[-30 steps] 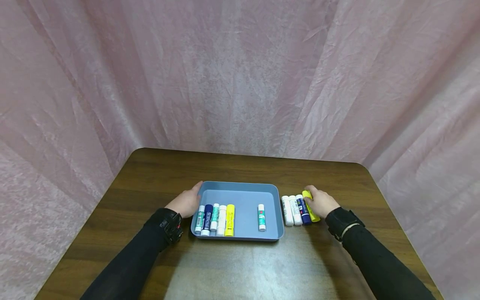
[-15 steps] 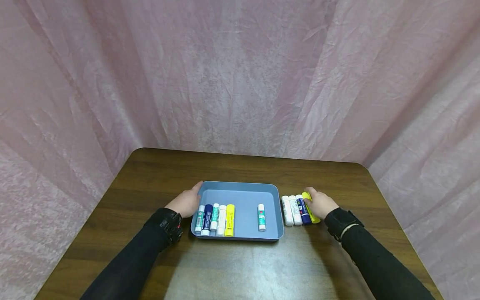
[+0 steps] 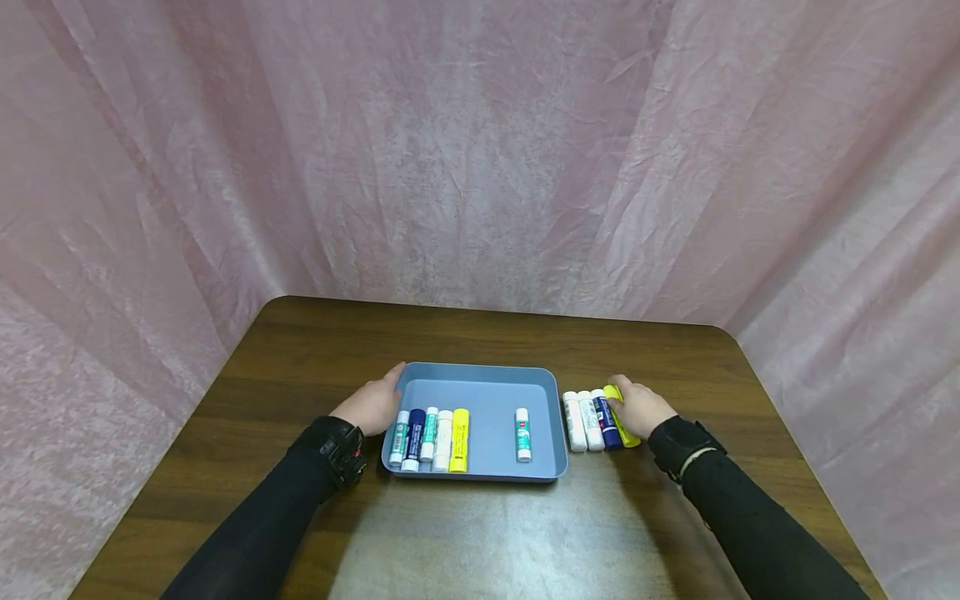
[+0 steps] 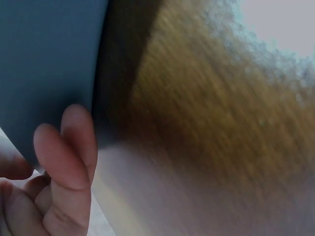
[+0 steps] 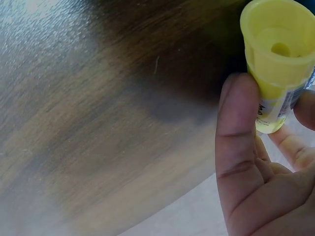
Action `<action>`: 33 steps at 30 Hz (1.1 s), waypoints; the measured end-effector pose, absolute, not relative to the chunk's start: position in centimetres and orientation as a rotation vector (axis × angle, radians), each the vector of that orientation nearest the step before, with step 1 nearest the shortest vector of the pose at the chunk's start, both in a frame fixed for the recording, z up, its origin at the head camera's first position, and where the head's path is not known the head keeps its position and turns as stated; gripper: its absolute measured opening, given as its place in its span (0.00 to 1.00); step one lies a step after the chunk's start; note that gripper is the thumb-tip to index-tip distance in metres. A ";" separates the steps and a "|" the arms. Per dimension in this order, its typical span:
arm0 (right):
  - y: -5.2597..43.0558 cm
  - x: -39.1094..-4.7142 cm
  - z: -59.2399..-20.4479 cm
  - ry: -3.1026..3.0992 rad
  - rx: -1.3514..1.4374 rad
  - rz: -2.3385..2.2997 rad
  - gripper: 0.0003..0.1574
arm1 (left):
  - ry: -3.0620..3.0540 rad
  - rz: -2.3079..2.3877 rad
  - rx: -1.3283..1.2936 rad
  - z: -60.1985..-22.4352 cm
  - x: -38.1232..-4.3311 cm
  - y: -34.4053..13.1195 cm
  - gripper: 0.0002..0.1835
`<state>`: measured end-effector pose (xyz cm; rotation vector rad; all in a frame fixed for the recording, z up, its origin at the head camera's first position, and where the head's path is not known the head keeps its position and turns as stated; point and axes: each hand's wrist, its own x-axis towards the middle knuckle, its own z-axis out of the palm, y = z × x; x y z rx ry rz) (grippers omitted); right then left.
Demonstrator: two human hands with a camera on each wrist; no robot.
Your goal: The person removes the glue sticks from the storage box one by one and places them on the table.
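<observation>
At the left wall of the blue tray (image 3: 487, 385), my left hand (image 3: 371, 406) grips the side, fingers (image 4: 61, 152) pressed against its outer face in the left wrist view. My right hand (image 3: 641, 410) holds a yellow glue stick (image 3: 624, 425) lying on the table, thumb and fingers on either side. Its hollow yellow end (image 5: 278, 34) faces the right wrist camera. Touching or close beside it on the left lies a dark blue glue stick (image 3: 607, 421), followed by two white glue sticks (image 3: 575, 422), all side by side just right of the tray.
Inside the tray, several glue sticks form a row at the left, ending with a yellow one (image 3: 460, 442). A single teal and white glue stick (image 3: 522, 435) lies apart at the tray's right. The wooden table (image 3: 480, 533) meets a pink curtain (image 3: 480, 167) behind.
My right hand has shifted slightly toward me, and the yellow glue stick's far end has come a little nearer with it. The left hand and tray stay put.
</observation>
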<state>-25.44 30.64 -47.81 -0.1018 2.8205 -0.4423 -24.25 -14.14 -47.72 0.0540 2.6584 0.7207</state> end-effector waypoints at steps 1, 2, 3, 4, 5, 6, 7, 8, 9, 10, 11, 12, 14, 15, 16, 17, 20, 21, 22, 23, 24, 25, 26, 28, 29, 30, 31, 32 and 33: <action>30.7 -25.4 -47.8 2.822 -0.105 -0.440 0.29 | 2.655 0.721 0.053 -47.7 -24.2 -14.1 0.33; 30.6 -25.4 -47.9 2.823 -0.107 -0.440 0.29 | 2.653 0.722 0.052 -47.7 -24.2 -14.1 0.33; 30.7 -25.4 -47.9 2.826 -0.111 -0.438 0.29 | 2.657 0.720 0.054 -47.7 -24.2 -14.1 0.33; 30.7 -25.4 -47.9 2.828 -0.114 -0.437 0.29 | 2.658 0.719 0.054 -47.7 -24.2 -14.1 0.33; 30.7 -25.4 -47.9 2.830 -0.117 -0.436 0.29 | 2.658 0.719 0.052 -47.6 -24.1 -14.1 0.33; 30.7 -25.4 -47.8 2.831 -0.120 -0.434 0.29 | 2.652 0.723 0.048 -47.6 -24.1 -14.1 0.34; 30.7 -25.4 -47.8 2.833 -0.122 -0.432 0.29 | 2.644 0.728 0.042 -47.6 -24.1 -14.1 0.34; 30.7 -25.4 -47.8 2.835 -0.125 -0.429 0.29 | 2.643 0.728 0.041 -47.5 -24.1 -14.0 0.34; 30.7 -25.4 -47.8 2.837 -0.126 -0.427 0.29 | 2.643 0.728 0.039 -47.5 -24.1 -14.0 0.34; 30.7 -25.4 -47.8 2.838 -0.128 -0.425 0.29 | 2.648 0.726 0.040 -47.4 -24.1 -14.0 0.34; 30.7 -25.3 -47.8 2.840 -0.131 -0.423 0.29 | 2.649 0.726 0.041 -47.4 -24.1 -14.0 0.34; 30.7 -25.3 -47.8 2.843 -0.131 -0.421 0.29 | 2.649 0.725 0.043 -47.3 -24.0 -14.0 0.34; 30.6 -25.3 -47.8 2.847 -0.127 -0.418 0.29 | 2.652 0.723 0.046 -47.3 -24.0 -14.0 0.34; 30.6 -25.3 -47.8 2.846 -0.124 -0.418 0.29 | 2.654 0.722 0.047 -47.2 -23.9 -13.9 0.33; 30.6 -25.3 -47.8 2.846 -0.121 -0.417 0.29 | 2.657 0.720 0.050 -47.2 -23.9 -13.9 0.33; 30.6 -25.3 -47.8 2.846 -0.118 -0.417 0.29 | 2.654 0.723 0.050 -47.2 -23.9 -13.9 0.33; 30.5 -25.3 -47.7 2.843 -0.110 -0.413 0.29 | 2.661 0.726 0.058 -47.2 -23.8 -13.9 0.33; 30.5 -25.3 -47.7 2.842 -0.110 -0.410 0.29 | 2.661 0.732 0.059 -47.2 -23.8 -13.9 0.33; 30.5 -25.3 -47.7 2.842 -0.110 -0.407 0.29 | 2.659 0.736 0.058 -47.2 -23.8 -13.9 0.33; 30.5 -25.3 -47.6 2.844 -0.113 -0.405 0.29 | 2.657 0.739 0.055 -47.2 -23.8 -13.8 0.33; 30.5 -25.3 -47.6 2.845 -0.115 -0.400 0.29 | 2.655 0.743 0.052 -47.1 -23.8 -13.8 0.33; 30.5 -25.3 -47.6 2.843 -0.114 -0.398 0.29 | 2.652 0.747 0.048 -47.1 -23.8 -13.8 0.33; 30.5 -25.3 -47.5 2.840 -0.114 -0.396 0.29 | 2.650 0.747 0.047 -47.1 -23.8 -13.8 0.33; 30.5 -25.3 -47.5 2.837 -0.110 -0.397 0.29 | 2.645 0.748 0.041 -47.1 -23.8 -13.8 0.33; 30.5 -25.3 -47.5 2.836 -0.107 -0.398 0.29 | 2.644 0.746 0.040 -47.1 -23.8 -13.8 0.33; 30.5 -25.3 -47.5 2.833 -0.103 -0.399 0.29 | 2.652 0.736 0.046 -47.1 -23.9 -13.8 0.33; 30.5 -25.3 -47.5 2.831 -0.099 -0.402 0.29 | 2.651 0.732 0.043 -47.1 -23.9 -13.8 0.33; 30.5 -25.3 -47.5 2.834 -0.102 -0.402 0.29 | 2.650 0.728 0.042 -47.1 -23.9 -13.8 0.33; 30.5 -25.3 -47.6 2.834 -0.103 -0.403 0.29 | 2.648 0.724 0.038 -47.1 -23.9 -13.8 0.33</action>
